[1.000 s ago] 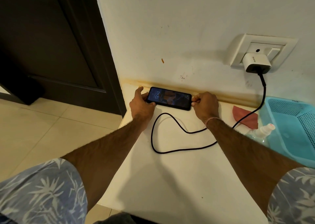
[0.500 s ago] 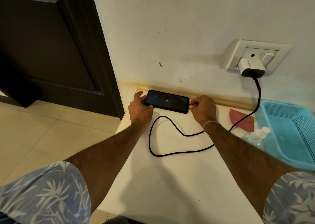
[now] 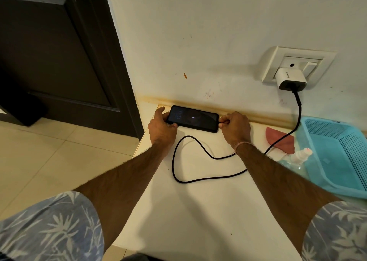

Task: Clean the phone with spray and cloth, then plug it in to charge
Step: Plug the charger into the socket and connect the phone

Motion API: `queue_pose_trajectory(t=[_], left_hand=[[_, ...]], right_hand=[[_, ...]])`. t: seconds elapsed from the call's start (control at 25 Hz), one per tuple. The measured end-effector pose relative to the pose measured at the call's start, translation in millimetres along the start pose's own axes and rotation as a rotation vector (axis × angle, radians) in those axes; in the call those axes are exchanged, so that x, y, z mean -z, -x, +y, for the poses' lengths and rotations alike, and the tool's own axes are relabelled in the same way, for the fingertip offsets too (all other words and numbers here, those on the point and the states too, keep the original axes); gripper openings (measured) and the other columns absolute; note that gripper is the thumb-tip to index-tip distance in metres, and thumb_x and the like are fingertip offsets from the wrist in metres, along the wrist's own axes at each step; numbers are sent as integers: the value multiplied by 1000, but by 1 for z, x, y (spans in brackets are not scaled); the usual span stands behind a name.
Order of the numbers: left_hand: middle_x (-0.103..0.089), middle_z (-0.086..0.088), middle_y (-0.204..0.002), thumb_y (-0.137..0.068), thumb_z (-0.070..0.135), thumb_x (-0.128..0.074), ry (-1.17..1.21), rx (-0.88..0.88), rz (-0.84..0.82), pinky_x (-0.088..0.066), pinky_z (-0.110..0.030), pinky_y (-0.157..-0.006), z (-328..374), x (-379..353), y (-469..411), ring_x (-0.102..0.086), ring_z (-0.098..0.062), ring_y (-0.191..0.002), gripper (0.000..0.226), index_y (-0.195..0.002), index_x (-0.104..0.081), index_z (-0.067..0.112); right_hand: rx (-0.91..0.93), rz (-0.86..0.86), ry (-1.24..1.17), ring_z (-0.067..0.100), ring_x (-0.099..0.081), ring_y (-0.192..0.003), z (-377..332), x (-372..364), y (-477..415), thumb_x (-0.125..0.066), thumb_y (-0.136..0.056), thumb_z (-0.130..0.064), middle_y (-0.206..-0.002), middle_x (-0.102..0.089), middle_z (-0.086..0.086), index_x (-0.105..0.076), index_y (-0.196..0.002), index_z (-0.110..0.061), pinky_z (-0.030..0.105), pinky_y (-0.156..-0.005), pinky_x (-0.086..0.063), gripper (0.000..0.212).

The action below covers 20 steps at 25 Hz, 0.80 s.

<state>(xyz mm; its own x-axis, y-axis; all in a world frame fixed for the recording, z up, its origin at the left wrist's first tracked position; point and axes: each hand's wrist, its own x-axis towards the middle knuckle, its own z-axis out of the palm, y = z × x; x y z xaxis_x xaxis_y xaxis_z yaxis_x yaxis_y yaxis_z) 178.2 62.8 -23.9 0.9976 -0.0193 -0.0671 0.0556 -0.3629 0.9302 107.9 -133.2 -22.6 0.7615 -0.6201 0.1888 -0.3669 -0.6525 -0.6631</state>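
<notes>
Your phone (image 3: pixel 192 118) lies flat and face up on the white table (image 3: pixel 198 211), its far long edge close to the wall, the dim screen showing 12:43 and a small charging bolt. Your left hand (image 3: pixel 161 127) grips the phone's left end, thumb curled on the near edge and fingers round the far one. Your right hand (image 3: pixel 235 128) is at the phone's right end, fingertips pinching the plug of the black cable (image 3: pixel 173 162). The cable loops on the table nearer you than the phone, then runs right of it and up to the white charger (image 3: pixel 291 79) in the wall socket (image 3: pixel 325 62). Further right of the phone lie a red cloth (image 3: pixel 280 142), a spray bottle (image 3: pixel 299 157) and a blue basket (image 3: pixel 337 157).
</notes>
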Motion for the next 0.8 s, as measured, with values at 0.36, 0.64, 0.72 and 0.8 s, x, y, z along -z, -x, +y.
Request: queue_pose_trajectory(t=[0.36, 0.64, 0.72, 0.8], left_hand=[[-64, -4, -136, -86, 3, -75, -10, -3, -1, -44, -42, -109, -1, 0, 0, -60, -21, -126, 70, -146, -44, 20], [-61, -5, -140, -89, 3, -72, -79, -54, -42, -43, -43, -109, -4, 3, 4, -56, -25, -130, 64, -145, -45, 16], [-58, -6, -143, -89, 2, -71, -94, -75, -57, -42, -42, -110, -4, 5, 7, -54, -26, -132, 65, -146, -43, 16], [-55, -6, -146, -90, 3, -70, -103, -82, -73, -40, -42, -112, -3, 7, 11, -50, -25, -135, 68, -149, -40, 16]], right_hand=[[-16, -7, -7, 23, -66, -94, -1, 0, 3, -75, -82, -8, -97, -73, 8, -75, -96, -10, 30, -86, -53, 14], [14, -31, 67, 26, -64, -98, 0, -2, 7, -72, -85, -10, -104, -71, 9, -74, -103, -11, 37, -89, -54, 18], [8, -68, 100, 29, -60, -104, 0, -2, 8, -69, -87, -10, -110, -67, 10, -71, -109, -11, 41, -92, -52, 22], [20, -88, 141, 29, -58, -108, 0, -1, 12, -67, -88, -10, -115, -64, 11, -68, -114, -11, 42, -94, -51, 27]])
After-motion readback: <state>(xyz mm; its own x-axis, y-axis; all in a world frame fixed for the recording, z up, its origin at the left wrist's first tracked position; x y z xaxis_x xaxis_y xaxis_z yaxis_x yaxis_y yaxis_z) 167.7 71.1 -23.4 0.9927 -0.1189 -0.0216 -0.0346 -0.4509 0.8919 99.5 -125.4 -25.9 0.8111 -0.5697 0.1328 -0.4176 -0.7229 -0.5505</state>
